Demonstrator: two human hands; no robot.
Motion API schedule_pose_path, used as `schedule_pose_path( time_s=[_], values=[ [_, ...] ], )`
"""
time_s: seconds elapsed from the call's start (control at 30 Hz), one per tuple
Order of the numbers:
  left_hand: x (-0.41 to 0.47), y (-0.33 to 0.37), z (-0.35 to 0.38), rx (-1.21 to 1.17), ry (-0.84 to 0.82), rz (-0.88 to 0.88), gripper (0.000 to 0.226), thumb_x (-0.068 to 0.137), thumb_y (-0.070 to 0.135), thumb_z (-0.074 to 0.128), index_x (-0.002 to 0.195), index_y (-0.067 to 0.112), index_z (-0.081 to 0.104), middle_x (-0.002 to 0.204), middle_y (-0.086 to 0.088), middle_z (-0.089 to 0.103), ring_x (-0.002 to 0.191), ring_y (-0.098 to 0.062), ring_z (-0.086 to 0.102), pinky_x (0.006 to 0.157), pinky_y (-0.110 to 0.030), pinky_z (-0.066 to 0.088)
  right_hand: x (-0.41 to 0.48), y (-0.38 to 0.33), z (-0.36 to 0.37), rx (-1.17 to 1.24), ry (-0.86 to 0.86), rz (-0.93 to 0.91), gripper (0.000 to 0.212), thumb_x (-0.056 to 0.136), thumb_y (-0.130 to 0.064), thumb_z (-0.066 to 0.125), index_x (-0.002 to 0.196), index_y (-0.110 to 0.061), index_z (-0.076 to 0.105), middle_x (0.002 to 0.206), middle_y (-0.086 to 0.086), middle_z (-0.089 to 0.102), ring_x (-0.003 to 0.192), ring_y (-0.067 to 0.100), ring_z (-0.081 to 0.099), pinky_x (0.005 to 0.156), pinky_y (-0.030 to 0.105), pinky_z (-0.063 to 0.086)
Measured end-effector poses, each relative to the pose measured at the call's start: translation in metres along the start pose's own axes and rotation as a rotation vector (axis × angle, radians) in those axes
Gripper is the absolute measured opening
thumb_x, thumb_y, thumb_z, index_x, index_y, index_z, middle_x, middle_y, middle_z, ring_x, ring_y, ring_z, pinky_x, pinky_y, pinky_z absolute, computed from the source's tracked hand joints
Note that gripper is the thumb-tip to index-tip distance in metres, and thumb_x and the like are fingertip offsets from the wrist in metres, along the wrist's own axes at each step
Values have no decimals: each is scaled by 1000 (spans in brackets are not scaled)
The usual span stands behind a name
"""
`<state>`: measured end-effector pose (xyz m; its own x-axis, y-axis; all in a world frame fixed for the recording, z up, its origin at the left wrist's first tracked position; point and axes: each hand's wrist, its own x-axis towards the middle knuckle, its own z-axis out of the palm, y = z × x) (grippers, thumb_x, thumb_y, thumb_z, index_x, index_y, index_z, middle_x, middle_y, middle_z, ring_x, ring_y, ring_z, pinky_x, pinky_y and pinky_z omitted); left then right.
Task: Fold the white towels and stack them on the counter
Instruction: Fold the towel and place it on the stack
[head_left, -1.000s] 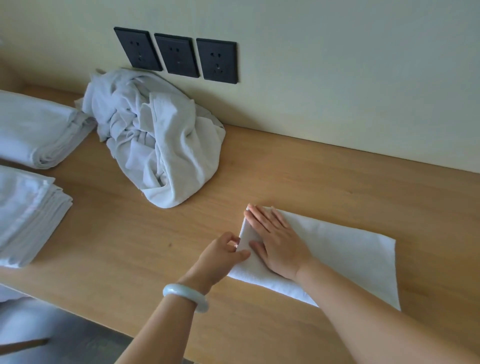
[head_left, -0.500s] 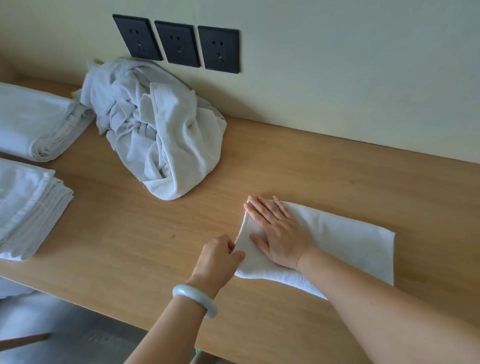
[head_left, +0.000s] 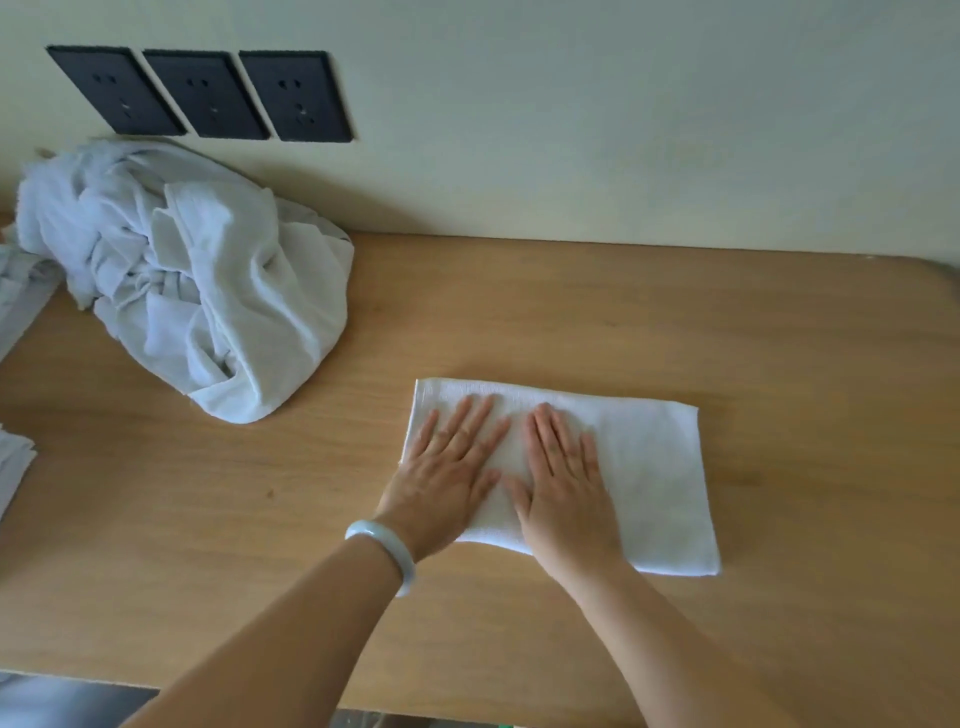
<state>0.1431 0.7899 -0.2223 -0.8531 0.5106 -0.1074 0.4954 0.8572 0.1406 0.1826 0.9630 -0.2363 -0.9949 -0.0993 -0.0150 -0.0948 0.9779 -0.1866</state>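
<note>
A folded white towel (head_left: 649, 467) lies flat as a rectangle on the wooden counter (head_left: 571, 312). My left hand (head_left: 447, 478), with a pale bangle at the wrist, presses palm down on the towel's left part, fingers spread. My right hand (head_left: 566, 488) lies flat beside it, nearer the towel's middle. Neither hand grips anything. A heap of crumpled white towels (head_left: 197, 291) sits at the back left against the wall.
Three black wall sockets (head_left: 202, 93) are above the heap. Edges of folded white towels (head_left: 15, 467) show at the far left. The counter's front edge (head_left: 260, 691) runs below my arms; its right corner is rounded.
My left hand let go of the towel's left edge and now lies flat on it beside the right hand. The view has shifted right, so the left stacks are mostly out of view.
</note>
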Motion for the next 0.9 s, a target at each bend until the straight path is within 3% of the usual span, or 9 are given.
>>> schedule_pose_path(
  time_s=[0.17, 0.27, 0.37, 0.47, 0.6, 0.73, 0.8, 0.9],
  values=[
    [-8, 9, 1, -19, 16, -106, 58, 102, 48, 8, 156, 31, -8, 164, 4, -14, 150, -16, -15, 122, -47, 3, -35, 61, -16, -86, 26, 193, 71, 98, -53, 11, 154, -11, 10, 163, 3, 3, 150, 16, -2, 120, 45, 6],
    [-5, 16, 0, -40, 13, -116, 59, 101, 44, 4, 156, 27, -4, 164, 2, -14, 149, -16, -17, 122, -45, -2, -33, 50, -24, -2, 52, 329, 74, 98, -53, 8, 151, -3, 20, 160, 12, 15, 149, 22, 7, 118, 47, 7],
    [3, 23, 2, -94, 62, -128, 60, 100, 39, 6, 157, 22, 8, 164, 0, -6, 151, -16, -11, 120, -42, -2, -14, -12, -18, 77, 85, 186, 63, 97, -37, 25, 145, 2, 35, 155, 17, 28, 146, 27, 21, 115, 48, 15],
    [2, 23, 9, -57, 97, -148, 57, 102, 37, 11, 157, 23, 6, 165, 1, -3, 151, -15, -6, 121, -43, 2, -21, -39, -4, 47, -11, 39, 60, 95, -31, 27, 146, -1, 35, 158, 13, 17, 148, 27, 15, 116, 49, 16],
    [-2, 18, 8, -65, 131, -109, 57, 102, 36, 18, 157, 26, 6, 165, 3, 1, 151, -14, -2, 121, -44, 4, -49, 13, -10, 31, -23, 142, 68, 98, -46, 24, 153, -7, 17, 162, 7, 11, 150, 20, 6, 118, 46, 13],
    [5, 31, 7, -47, 166, -139, 58, 101, 33, 18, 156, 16, 16, 164, -5, 6, 152, -21, 4, 120, -44, 5, -73, 70, -32, 180, 13, 136, 60, 102, -39, 28, 152, -6, 24, 160, 6, 19, 149, 17, 14, 118, 42, 18],
    [21, 50, 0, -55, 203, -62, 57, 99, 28, 24, 151, 6, 31, 161, -11, 19, 150, -26, 14, 120, -46, 14, -80, 89, -46, 304, 167, 235, 50, 99, -24, 46, 145, -6, 39, 151, 7, 39, 142, 17, 30, 113, 39, 31],
    [58, 96, -9, -35, 178, 278, 54, 100, 24, 28, 150, 6, 34, 161, -11, 22, 150, -26, 17, 121, -45, 22, -87, 106, -70, 496, 246, 630, 34, 86, -11, 65, 120, -13, 60, 111, -3, 55, 110, 20, 50, 90, 33, 47]
  ],
)
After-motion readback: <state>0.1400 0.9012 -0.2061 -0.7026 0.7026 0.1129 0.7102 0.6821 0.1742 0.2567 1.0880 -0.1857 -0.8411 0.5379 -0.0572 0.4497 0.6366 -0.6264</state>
